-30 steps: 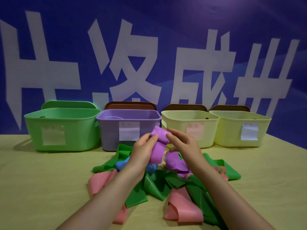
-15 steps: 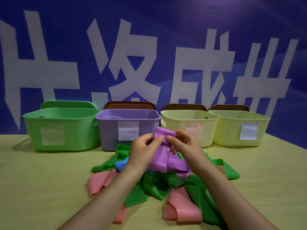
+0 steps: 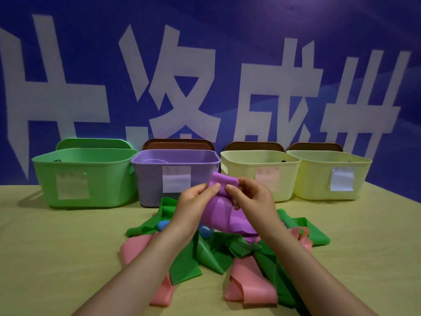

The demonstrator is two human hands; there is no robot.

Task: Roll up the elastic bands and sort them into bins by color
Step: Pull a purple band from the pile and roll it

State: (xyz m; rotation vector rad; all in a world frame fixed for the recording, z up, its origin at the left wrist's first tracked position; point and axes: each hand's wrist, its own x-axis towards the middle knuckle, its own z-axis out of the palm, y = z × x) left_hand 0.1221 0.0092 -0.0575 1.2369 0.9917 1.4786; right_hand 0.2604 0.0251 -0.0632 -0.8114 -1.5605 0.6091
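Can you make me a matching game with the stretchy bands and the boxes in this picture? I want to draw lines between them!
Things:
1. purple elastic band
2. green plastic bin
3. purple plastic bin
4. pink elastic band nearest the camera

Where or how:
A. lying flat on the table at the front of the pile
B. furthest left in the row of bins
C. held up by the left hand and right hand
D. second from the left in the row

Pairs: 1-C, 2-B, 3-D, 4-A
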